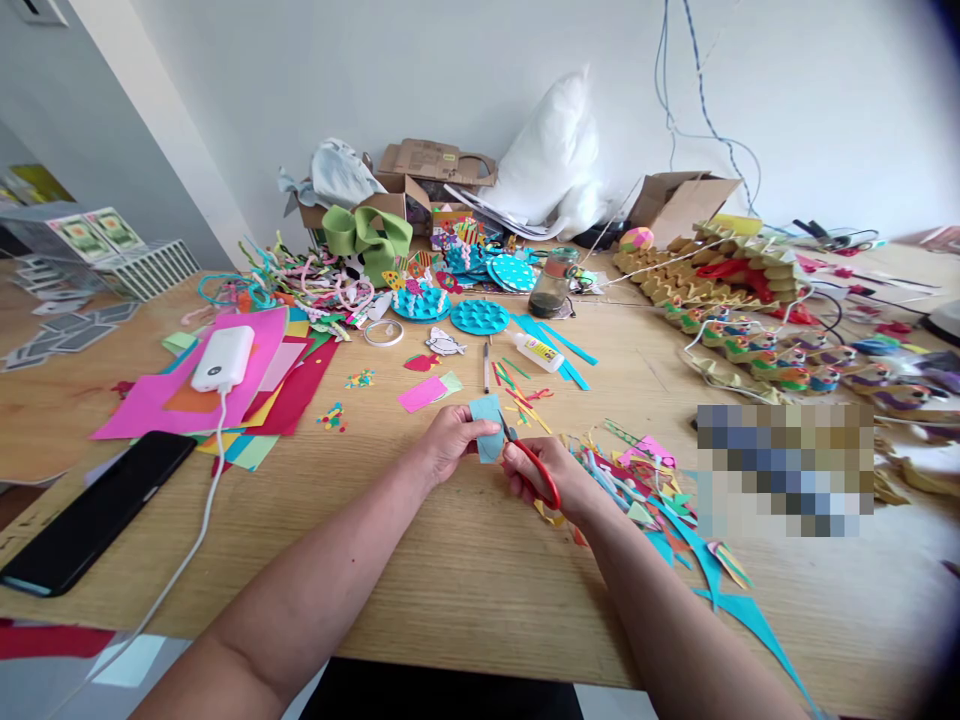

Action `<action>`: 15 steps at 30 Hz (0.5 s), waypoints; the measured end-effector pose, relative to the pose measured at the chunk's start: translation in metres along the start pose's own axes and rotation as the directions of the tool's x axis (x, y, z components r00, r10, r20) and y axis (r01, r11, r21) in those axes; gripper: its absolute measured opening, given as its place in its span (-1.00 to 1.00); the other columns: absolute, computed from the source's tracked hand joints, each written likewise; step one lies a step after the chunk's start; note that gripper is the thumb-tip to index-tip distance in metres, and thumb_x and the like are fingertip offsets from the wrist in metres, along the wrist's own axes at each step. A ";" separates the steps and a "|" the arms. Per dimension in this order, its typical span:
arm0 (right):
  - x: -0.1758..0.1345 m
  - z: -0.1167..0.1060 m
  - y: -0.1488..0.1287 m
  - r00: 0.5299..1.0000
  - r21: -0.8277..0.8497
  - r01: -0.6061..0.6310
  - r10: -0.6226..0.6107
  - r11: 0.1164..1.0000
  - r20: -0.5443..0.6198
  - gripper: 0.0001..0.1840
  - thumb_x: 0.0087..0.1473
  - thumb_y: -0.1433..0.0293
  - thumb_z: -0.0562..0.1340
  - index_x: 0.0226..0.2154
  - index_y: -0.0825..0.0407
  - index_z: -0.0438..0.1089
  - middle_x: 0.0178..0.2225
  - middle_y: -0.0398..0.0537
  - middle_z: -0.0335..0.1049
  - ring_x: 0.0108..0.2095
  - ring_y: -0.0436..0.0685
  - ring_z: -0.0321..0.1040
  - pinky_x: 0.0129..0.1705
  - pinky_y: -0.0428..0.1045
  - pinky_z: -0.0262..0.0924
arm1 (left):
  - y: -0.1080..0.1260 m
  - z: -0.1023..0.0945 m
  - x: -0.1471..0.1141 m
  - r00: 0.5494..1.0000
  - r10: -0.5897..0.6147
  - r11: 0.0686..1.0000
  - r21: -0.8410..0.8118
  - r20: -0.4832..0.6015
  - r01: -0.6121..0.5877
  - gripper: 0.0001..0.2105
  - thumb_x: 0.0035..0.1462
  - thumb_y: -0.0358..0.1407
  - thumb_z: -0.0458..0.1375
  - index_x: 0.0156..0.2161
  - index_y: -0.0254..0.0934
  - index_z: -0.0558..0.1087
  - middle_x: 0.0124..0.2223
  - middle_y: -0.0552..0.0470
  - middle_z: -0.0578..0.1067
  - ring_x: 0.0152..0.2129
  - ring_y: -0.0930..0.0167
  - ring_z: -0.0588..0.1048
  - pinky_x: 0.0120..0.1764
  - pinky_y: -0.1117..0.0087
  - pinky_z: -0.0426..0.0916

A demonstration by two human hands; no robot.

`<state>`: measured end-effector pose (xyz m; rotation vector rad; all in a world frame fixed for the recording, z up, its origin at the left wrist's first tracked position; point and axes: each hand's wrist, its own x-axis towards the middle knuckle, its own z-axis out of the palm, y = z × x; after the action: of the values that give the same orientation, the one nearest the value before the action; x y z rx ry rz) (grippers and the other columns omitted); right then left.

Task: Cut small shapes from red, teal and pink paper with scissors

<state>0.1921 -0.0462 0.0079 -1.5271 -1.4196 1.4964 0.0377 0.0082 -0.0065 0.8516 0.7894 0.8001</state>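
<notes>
Over the bench [465, 570], your left hand [448, 440] has its grip clamped on light-blue paper [486, 410], your right hand [561, 462] on red-handled scissors [538, 465] at the paper's right edge.

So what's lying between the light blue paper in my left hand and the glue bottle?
In the head view, thin paper strips, red and yellow among them, lie between the light blue paper and the glue bottle.

Holds a small, light blue paper piece [484, 408] in the left hand [448, 438], taller than wide, nearly upright to the view, partly hidden under the thumb. Grips red-handled scissors [534, 458] in the right hand [562, 468], slanting up-left, with dark blades against the paper's right side.
</notes>
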 end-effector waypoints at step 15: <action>0.001 -0.001 0.000 1.000 -0.022 0.009 -0.009 1.000 0.019 -0.45 -0.18 -0.08 0.27 -0.63 0.08 0.23 -0.72 -0.17 0.26 -0.72 -0.08 0.17 -0.67 -0.16 0.04 | -0.001 -0.001 0.001 1.000 -0.006 1.000 -0.003 0.006 0.006 -0.70 -0.35 -0.26 0.38 -0.44 -0.40 0.52 -0.50 0.01 0.51 -0.57 0.47 0.43 -0.42 0.44 0.31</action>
<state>0.1925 -0.0454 0.0083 -1.5218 -1.4567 1.4985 0.0373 0.0091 -0.0086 0.8486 0.7848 0.7926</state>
